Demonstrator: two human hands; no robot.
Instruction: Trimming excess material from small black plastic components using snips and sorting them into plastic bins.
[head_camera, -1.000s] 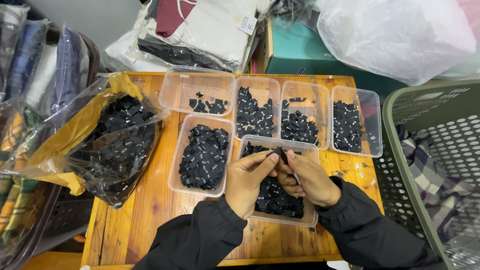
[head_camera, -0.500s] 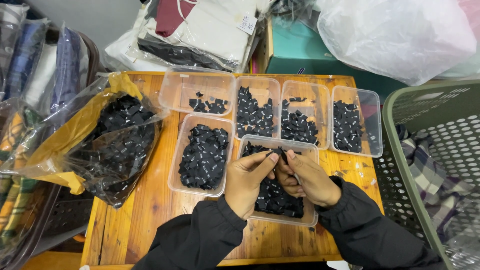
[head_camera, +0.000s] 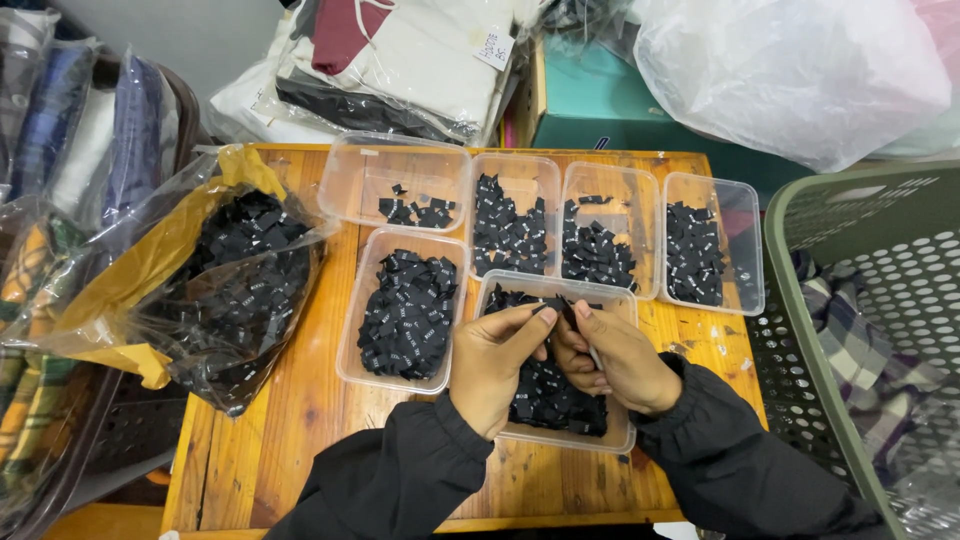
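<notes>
Hands unmoved since a second ago: left hand (head_camera: 497, 368) and right hand (head_camera: 612, 358) both pinch one small black label (head_camera: 556, 309) over the near clear tray (head_camera: 618, 440) of labels on the wooden table (head_camera: 290, 420), so sorting pauses here.

Both hands meet over the nearest clear plastic tray (head_camera: 622, 436) of small black fabric labels. The left hand (head_camera: 492, 362) and right hand (head_camera: 618, 358) pinch one black label (head_camera: 560, 310) between fingertips, just above the heap. Five more trays of the same labels stand on the wooden surface (head_camera: 300, 420). To the left lies an open plastic bag (head_camera: 215, 290) full of them; a green laundry basket (head_camera: 850, 330) stands to the right.
</notes>
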